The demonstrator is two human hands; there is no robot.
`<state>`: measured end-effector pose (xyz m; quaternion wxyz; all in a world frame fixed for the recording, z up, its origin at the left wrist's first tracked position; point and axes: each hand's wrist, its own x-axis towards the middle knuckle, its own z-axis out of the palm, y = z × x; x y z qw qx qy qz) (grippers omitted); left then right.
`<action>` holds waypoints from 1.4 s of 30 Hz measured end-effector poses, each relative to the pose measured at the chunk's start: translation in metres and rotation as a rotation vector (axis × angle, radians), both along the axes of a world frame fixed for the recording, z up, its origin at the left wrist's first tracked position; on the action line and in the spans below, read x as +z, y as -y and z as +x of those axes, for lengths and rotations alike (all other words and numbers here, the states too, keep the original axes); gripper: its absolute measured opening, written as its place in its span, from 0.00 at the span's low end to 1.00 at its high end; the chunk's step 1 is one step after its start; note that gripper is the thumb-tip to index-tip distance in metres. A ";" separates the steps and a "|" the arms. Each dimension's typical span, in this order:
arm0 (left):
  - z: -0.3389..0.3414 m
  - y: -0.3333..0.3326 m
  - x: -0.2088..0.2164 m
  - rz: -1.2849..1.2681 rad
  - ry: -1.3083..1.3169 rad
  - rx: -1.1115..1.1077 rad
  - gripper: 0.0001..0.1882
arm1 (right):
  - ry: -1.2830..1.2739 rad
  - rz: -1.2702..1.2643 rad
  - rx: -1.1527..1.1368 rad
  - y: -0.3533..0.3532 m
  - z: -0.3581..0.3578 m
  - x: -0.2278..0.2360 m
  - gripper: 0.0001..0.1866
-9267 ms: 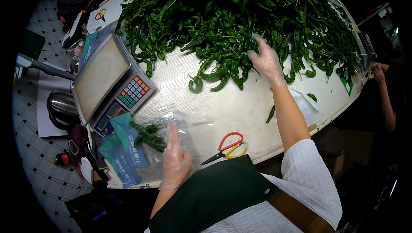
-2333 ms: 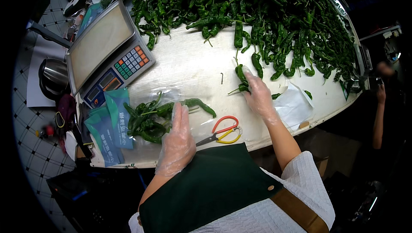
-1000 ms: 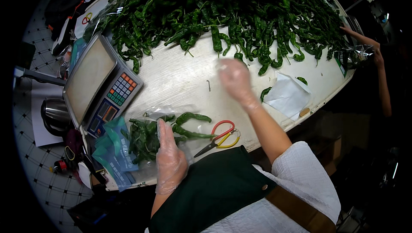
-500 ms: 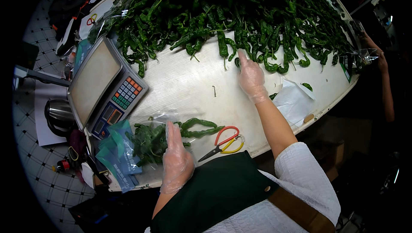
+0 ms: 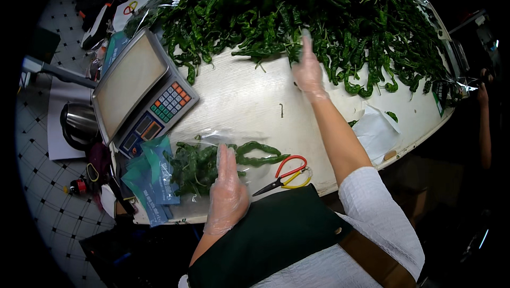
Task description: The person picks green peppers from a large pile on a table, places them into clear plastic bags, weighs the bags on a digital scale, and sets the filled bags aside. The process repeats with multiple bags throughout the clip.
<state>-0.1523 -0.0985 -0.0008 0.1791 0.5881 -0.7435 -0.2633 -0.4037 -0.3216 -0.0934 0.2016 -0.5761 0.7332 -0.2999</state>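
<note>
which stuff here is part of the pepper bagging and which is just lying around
In use:
left hand on the clear bag of peppers
right hand at the pile of green peppers

Lying about:
scissors
weighing scale
teal packets
metal kettle

Person, seen from above, one entry.

Left hand (image 5: 227, 195): wearing a thin, clear disposable glove, loose and crinkling, ending in a ragged cuff at the wrist. Forearm beyond it going bare.

Right hand (image 5: 306, 70): wearing a matching clear glove, its cuff gathering just past the wrist. Forearm bare up to the sleeve.

Sleeve (image 5: 385, 219): white, finely textured fabric, covering the right upper arm and shoulder.

Apron (image 5: 271, 237): dark green, lying smooth across the front, showing one small pale stud near its edge.

Strap (image 5: 374, 261): brown, running diagonally over the white fabric.
</note>
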 end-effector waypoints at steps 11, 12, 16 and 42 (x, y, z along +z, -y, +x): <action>0.000 -0.011 -0.009 0.008 -0.004 0.004 0.38 | 1.060 0.849 0.566 -0.173 0.005 0.048 0.42; 0.001 -0.014 -0.006 -0.005 0.004 0.005 0.38 | 0.938 0.842 0.645 -0.168 0.024 0.049 0.42; -0.006 -0.026 0.014 0.044 0.143 -0.012 0.38 | 0.696 0.705 0.942 -0.142 0.103 0.031 0.38; 0.002 -0.034 -0.002 -0.029 0.151 -0.004 0.36 | -0.346 0.179 0.747 -0.193 0.046 0.027 0.19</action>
